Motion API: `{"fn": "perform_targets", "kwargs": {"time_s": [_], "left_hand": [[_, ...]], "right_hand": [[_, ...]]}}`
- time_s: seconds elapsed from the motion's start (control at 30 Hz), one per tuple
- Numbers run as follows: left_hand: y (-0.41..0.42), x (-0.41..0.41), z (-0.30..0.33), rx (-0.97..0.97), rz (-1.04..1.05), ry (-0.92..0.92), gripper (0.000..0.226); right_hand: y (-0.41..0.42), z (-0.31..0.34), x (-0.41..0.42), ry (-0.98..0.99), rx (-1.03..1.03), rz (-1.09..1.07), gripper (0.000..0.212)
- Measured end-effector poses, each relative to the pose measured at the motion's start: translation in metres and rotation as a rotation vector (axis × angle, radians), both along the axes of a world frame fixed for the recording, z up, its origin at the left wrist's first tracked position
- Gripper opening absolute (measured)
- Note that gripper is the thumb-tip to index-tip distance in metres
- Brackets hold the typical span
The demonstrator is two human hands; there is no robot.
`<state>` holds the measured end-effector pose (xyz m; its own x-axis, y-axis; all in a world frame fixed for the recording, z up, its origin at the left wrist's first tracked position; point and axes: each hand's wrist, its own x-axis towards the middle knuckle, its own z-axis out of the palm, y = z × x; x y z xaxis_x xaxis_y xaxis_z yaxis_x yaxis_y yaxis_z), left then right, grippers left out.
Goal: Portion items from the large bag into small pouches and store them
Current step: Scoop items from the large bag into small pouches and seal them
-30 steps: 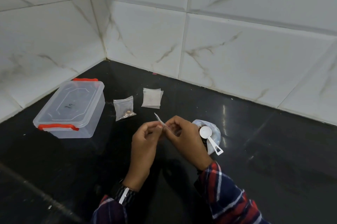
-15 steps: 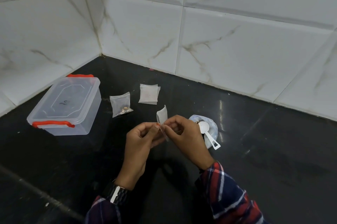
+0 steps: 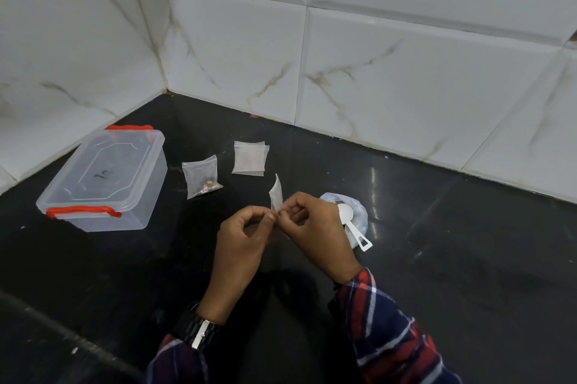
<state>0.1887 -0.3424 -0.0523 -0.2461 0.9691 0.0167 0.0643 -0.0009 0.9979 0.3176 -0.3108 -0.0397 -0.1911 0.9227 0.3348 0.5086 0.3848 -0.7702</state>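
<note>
A small clear pouch (image 3: 276,196) stands upright above the black counter, pinched at its lower edge between my left hand (image 3: 243,240) and my right hand (image 3: 315,229). The large bag (image 3: 359,218) lies behind my right hand, partly hidden, with a white measuring spoon (image 3: 351,223) resting on it. A small pouch holding a few brown items (image 3: 201,176) lies flat to the left. A short stack of empty pouches (image 3: 249,157) lies beyond it.
A clear plastic box (image 3: 103,180) with red clips and a closed lid stands at the left. The black counter (image 3: 452,258) meets white marble-tiled walls (image 3: 374,71) at the back and left, forming a corner.
The pouch in my fingers has turned from lying edge-on to standing upright. My hands stay close together in the same spot.
</note>
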Motion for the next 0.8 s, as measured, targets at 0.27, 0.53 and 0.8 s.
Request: {"fn": "perform_targets", "kwargs": {"time_s": [0.27,0.53,0.8], "left_hand": [[-0.001,-0.003,0.009,0.033,0.04,0.017,0.007],[-0.002,-0.004,-0.002,0.246,-0.091,0.321,0.056],[0.021,-0.003,-0.019,0.378,-0.192,0.806,0.081]], "right_hand": [[0.013,0.002,0.016,-0.009,0.093,-0.11,0.013],[0.009,-0.005,0.013,0.072,0.208,0.033,0.021],[0.006,-0.002,0.013,0.002,0.143,0.085,0.015]]}}
